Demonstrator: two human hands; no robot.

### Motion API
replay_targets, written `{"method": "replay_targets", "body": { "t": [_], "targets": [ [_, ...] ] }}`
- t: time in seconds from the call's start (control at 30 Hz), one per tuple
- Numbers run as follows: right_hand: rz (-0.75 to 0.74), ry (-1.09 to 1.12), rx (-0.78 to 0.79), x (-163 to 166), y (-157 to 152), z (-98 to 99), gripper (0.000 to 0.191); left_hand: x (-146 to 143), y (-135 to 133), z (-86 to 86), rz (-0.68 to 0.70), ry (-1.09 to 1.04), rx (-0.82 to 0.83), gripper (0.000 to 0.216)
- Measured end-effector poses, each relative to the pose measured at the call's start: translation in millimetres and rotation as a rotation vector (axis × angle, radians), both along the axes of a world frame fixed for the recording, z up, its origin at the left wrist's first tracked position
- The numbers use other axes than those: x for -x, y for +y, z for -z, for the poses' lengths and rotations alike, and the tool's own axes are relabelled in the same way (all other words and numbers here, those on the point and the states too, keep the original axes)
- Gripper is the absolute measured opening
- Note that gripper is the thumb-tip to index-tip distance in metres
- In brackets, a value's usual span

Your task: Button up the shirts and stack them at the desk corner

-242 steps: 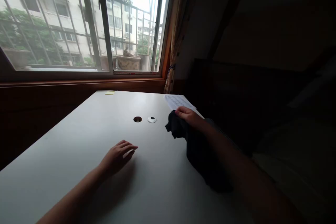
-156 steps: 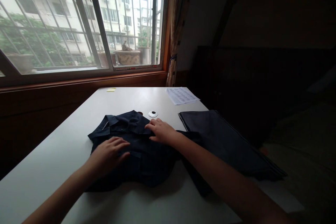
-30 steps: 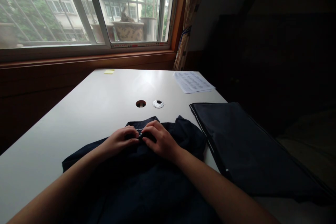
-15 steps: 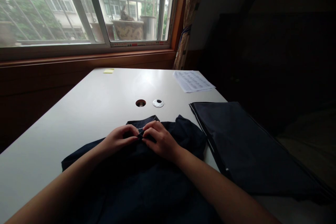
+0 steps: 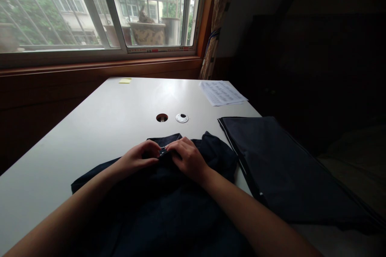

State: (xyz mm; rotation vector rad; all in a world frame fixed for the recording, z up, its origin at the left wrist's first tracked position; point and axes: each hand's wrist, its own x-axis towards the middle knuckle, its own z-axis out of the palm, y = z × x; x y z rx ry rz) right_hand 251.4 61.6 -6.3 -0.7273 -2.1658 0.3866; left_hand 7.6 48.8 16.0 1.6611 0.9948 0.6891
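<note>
A dark navy shirt (image 5: 165,204) lies spread on the white table, its collar (image 5: 164,139) pointing away from me. At the neck opening, my left hand (image 5: 140,157) has its thumb and fingers curled onto the cloth at the left of the front. Just to the right, my right hand (image 5: 187,156) is closed on the collar's edge, fingers bent over it. A small pale strip shows between the fingertips of both hands; what it is, I cannot make out. My right palm and fingers hide part of the collar.
Folded dark cloth (image 5: 280,164) rests along the table's right side. Printed papers (image 5: 223,93) and a yellow sticky note (image 5: 125,81) lie at the far edge of the white table (image 5: 90,128). A round cable hole (image 5: 162,118) sits beside a white ring cover (image 5: 182,118).
My right hand has shifted slightly right and up along the collar, opening a small gap from my left fingertips. The left hand has barely moved.
</note>
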Motion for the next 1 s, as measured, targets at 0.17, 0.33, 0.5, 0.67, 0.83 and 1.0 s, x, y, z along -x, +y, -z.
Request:
{"method": "replay_targets", "body": {
  "t": [0.17, 0.33, 0.5, 0.67, 0.83, 1.0],
  "targets": [
    [-0.035, 0.054, -0.015, 0.9, -0.1, -1.9, 0.017, -1.9, -2.7, 1.1, 0.094, 0.026, -0.029, 0.054],
    [-0.043, 0.081, -0.017, 1.4, -0.5, -3.3, 0.017, -3.8, -3.3, 3.6, 0.118, 0.045, -0.078, 0.060],
    [-0.041, 0.087, -0.003, 1.9, -0.5, -2.6, 0.018, -5.4, -3.9, 2.8, 0.121, 0.061, -0.068, 0.058],
    [-0.049, 0.072, 0.040, 1.1, -0.2, -1.7, 0.019, -6.8, -5.3, -2.3, 0.106, 0.072, -0.041, 0.056],
    [-0.064, 0.078, 0.052, 0.7, -0.1, -0.7, 0.020, -5.4, -4.6, -1.2, 0.119, 0.068, -0.030, 0.049],
    [-0.069, 0.085, 0.048, 0.7, -0.8, -1.6, 0.024, -5.5, -4.0, -0.1, 0.100, 0.064, -0.019, 0.041]
  ]
}}
